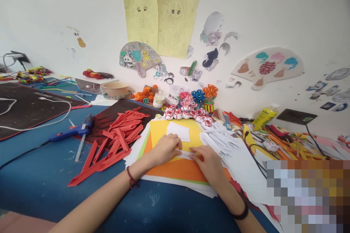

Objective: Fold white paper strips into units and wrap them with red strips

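Both hands meet over a stack of coloured sheets, with orange paper (175, 172) and yellow paper (160, 130) on top. Between them lies a narrow strip of white paper (186, 155). My left hand (167, 148) pinches or presses its left end, fingers curled. On its right end, the fingers of my right hand (209, 162) are bent and closed down. A small white paper piece (179, 131) rests on the yellow sheet just beyond the hands. To the right is a pile of folded white paper strips (220, 139); left of the stack are folded red paper strips (120, 133).
A blue glue gun (72, 133) with its cord lies at left on the blue table (35, 178). Behind the stack are red-and-white paper pieces (188, 113), craft flowers (198, 96) and a round bowl (115, 90). A yellow bottle (265, 117) stands at right among scraps.
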Demonstrator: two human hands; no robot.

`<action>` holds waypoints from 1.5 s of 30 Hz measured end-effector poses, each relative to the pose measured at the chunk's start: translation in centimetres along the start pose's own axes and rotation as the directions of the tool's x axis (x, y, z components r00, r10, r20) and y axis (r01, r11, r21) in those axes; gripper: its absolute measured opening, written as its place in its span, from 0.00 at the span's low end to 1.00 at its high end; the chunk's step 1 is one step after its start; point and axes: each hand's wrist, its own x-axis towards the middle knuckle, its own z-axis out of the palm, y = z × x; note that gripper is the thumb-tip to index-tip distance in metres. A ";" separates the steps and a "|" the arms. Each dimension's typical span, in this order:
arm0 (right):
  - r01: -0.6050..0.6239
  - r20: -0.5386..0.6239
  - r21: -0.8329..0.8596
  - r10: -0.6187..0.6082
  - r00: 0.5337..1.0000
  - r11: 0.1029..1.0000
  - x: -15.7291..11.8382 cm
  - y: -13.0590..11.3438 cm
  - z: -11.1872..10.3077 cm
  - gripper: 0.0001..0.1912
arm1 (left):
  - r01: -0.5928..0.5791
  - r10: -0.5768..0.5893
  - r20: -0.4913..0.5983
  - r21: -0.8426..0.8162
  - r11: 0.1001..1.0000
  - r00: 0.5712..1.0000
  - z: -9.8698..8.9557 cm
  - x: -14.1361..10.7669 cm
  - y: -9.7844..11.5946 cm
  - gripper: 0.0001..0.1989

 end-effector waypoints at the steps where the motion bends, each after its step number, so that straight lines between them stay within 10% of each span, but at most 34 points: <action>1: 0.029 -0.002 0.019 -0.029 1.000 0.999 0.1 0.0 0.0 0.10 | 0.012 -0.012 0.008 -0.017 1.000 1.000 0.0 0.1 0.0 0.05; 9: 0.023 -0.016 0.038 -0.023 1.000 0.999 0.3 -0.2 -0.3 0.06 | -0.132 0.132 0.007 0.152 0.979 0.991 -0.5 -0.4 0.7 0.01; 19: 0.412 0.043 -0.258 -0.415 0.909 0.874 -0.2 0.9 -0.8 0.14 | -0.454 0.439 0.142 0.440 0.775 0.887 -1.9 -1.2 1.4 0.10; 26: 0.348 0.163 -0.147 -0.324 0.932 0.926 -0.5 0.4 -2.2 0.09 | -0.403 0.388 0.115 0.347 0.847 0.914 -1.9 -1.2 0.7 0.12; 38: 0.310 0.012 -0.278 -0.319 0.948 0.909 -0.2 -0.2 -0.2 0.13 | -0.348 0.354 0.062 0.405 0.845 0.933 -0.5 -0.7 1.7 0.11; 45: 0.216 -0.070 0.089 -0.211 0.975 0.972 -0.4 -1.2 -0.3 0.09 | -0.291 0.301 0.016 0.303 0.908 0.954 -0.2 -0.9 2.4 0.09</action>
